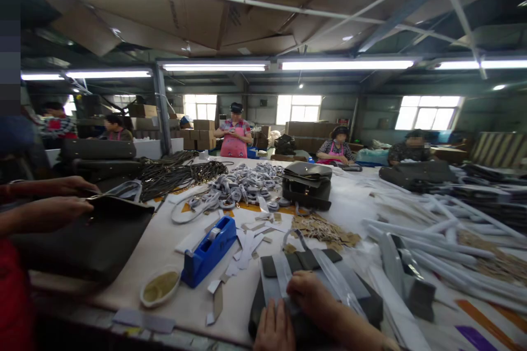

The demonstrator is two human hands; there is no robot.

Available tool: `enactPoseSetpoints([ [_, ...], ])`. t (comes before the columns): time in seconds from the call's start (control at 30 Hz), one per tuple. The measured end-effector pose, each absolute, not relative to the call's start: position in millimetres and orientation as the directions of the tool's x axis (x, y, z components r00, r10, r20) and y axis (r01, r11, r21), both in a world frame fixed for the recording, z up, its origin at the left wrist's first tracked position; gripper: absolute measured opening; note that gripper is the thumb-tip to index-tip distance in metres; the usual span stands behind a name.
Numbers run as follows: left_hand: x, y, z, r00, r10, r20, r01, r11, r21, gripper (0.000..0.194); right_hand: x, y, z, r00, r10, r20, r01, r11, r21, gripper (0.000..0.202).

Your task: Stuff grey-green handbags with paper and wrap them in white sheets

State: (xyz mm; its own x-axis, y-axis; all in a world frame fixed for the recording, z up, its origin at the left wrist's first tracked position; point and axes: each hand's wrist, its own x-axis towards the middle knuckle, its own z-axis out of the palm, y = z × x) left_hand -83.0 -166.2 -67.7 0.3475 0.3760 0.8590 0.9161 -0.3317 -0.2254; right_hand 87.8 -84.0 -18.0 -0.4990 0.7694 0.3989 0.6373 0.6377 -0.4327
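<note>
A dark grey bag (302, 260) lies on the table right in front of me, its front covered by a pale sheet (269, 288) with whitish strips over it. My left hand (275, 324) rests on the bag's lower left, fingers stretched out flat. Just above it, my right hand (310, 292) is closed, its curled fingers at the lower end of the left white strip (282, 271). What lies under those fingers is partly hidden. A clear plastic strip (340, 282) runs down beyond my right hand. Behind the bag stands a thin pale handle loop (294, 235).
A blue tape dispenser (209, 252) and a white dish (160, 285) stand left; a grey dispenser (405, 274) stands right. Wrapped straps (242, 184) and brown tags (325, 230) lie piled behind. At far left, another person's hands (69, 203) hold a dark bag (90, 236).
</note>
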Motion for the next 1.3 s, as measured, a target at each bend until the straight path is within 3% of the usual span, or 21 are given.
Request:
enactPoseSetpoints([
  [0.23, -85, -173, -71, 0.425, 0.398, 0.813, 0.887, -0.364, -0.285, 0.033, 95, -140, -20, -0.532, 0.674, 0.514, 0.618, 0.723, -0.309, 0.021],
  [0.4, -87, -181, -53, 0.386, 0.425, 0.819, 0.892, -0.398, -0.213, 0.031, 100, -171, -15, -0.553, 0.576, 0.601, 0.581, 0.785, -0.218, 0.025],
  [0.57, -89, -187, -46, 0.428, 0.476, 0.768, 0.881, -0.41, -0.237, 0.048, 98, -187, -19, -0.596, 0.428, 0.68, 0.541, 0.839, -0.054, 0.035],
  [0.67, -89, -188, -47, 0.437, 0.471, 0.766, 0.87, -0.439, -0.226, 0.044, 96, -194, -27, -0.58, 0.402, 0.708, 0.57, 0.822, 0.0, 0.037],
  [0.77, -88, -188, -48, 0.435, 0.484, 0.76, 0.864, -0.463, -0.2, 0.038, 102, -202, -24, -0.612, 0.443, 0.655, 0.544, 0.837, -0.058, 0.034],
  [0.9, -89, -188, -46, 0.438, 0.502, 0.746, 0.859, -0.479, -0.182, 0.041, 120, -203, -2, -0.633, 0.593, 0.498, 0.514, 0.803, -0.302, 0.018],
  [0.97, -89, -188, -46, 0.444, 0.51, 0.737, 0.857, -0.481, -0.183, 0.041, 127, -195, 8, -0.609, 0.631, 0.481, 0.552, 0.772, -0.314, 0.016],
  [1.1, -90, -185, -46, 0.459, 0.501, 0.734, 0.852, -0.481, -0.205, 0.039, 124, -174, 8, -0.659, 0.59, 0.466, 0.589, 0.79, -0.168, 0.01],
  [1.3, -92, -180, -43, 0.496, 0.54, 0.68, 0.838, -0.501, -0.214, 0.038, 110, -159, -19, -0.683, 0.453, 0.573, 0.584, 0.81, 0.056, 0.016],
])
